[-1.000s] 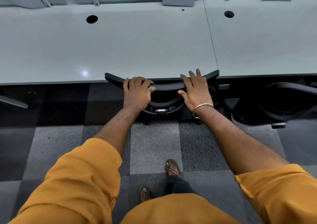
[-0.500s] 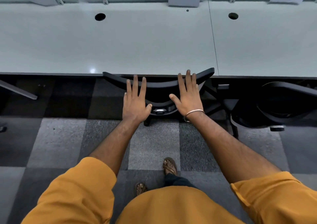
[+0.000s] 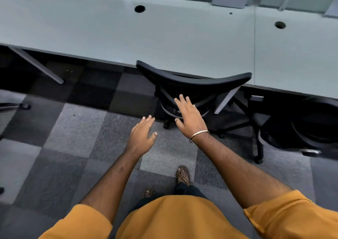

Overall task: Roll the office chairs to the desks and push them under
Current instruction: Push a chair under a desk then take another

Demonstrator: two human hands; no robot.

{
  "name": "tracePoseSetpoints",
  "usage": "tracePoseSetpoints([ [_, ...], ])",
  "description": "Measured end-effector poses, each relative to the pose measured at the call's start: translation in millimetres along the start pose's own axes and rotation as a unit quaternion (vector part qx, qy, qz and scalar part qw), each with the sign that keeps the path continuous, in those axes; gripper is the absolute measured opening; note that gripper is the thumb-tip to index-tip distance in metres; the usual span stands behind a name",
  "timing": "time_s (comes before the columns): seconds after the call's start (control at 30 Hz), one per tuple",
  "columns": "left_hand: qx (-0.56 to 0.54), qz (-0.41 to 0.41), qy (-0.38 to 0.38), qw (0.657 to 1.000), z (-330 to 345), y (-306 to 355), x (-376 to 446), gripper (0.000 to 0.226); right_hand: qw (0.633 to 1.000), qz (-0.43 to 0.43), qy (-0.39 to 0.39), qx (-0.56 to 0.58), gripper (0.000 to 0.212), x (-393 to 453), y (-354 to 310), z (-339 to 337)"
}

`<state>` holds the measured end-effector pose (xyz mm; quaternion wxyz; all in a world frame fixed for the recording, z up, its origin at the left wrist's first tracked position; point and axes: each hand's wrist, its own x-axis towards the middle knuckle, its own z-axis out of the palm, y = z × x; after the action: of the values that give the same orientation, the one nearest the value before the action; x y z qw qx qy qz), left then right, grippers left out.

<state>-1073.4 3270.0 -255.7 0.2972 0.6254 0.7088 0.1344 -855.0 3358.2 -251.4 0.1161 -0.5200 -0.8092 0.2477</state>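
A black office chair [image 3: 193,80] stands tucked under the long pale desk [image 3: 164,43], its curved backrest top against the desk's front edge. My right hand [image 3: 190,118] hovers with straight fingers in front of the backrest, apart from its top edge. My left hand [image 3: 141,136] is lower and further back over the carpet, fingers relaxed, holding nothing. A second black chair [image 3: 311,127] sits under the desk at the right.
Grey checkered carpet tiles [image 3: 76,129] cover the floor. A slanted desk leg [image 3: 36,65] stands at the left, another [image 3: 226,99] beside the chair. A caster of a further chair [image 3: 24,106] shows at the left edge. My sandalled feet [image 3: 182,175] are below.
Both hands have come off the chair's backrest and drawn back toward me. The view has swung left, so the chair now sits right of centre.
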Motion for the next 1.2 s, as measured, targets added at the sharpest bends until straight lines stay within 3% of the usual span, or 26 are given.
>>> tracePoseSetpoints([
  [0.17, -0.069, -0.125, 0.002, 0.990, -13, -62, -68, 0.045, 0.996, -0.056, -0.068, 0.005, 0.082, 3, -65, 41],
  [0.33, -0.061, -0.210, 0.013, 0.976, -35, -123, -143, 0.043, 0.981, -0.115, -0.154, 0.001, 0.082, 5, -143, 87],
  [0.63, -0.123, -0.330, 0.110, 0.930, -72, -211, -260, 0.044, 0.927, -0.194, -0.319, -0.036, 0.092, 3, -278, 166],
  [0.87, -0.175, -0.407, 0.191, 0.876, -89, -267, -336, 0.042, 0.879, -0.293, -0.369, -0.074, 0.090, 5, -382, 214],
  [1.2, -0.205, -0.477, 0.239, 0.820, -147, -345, -377, 0.052, 0.828, -0.388, -0.399, -0.072, 0.084, 54, -518, 284],
])
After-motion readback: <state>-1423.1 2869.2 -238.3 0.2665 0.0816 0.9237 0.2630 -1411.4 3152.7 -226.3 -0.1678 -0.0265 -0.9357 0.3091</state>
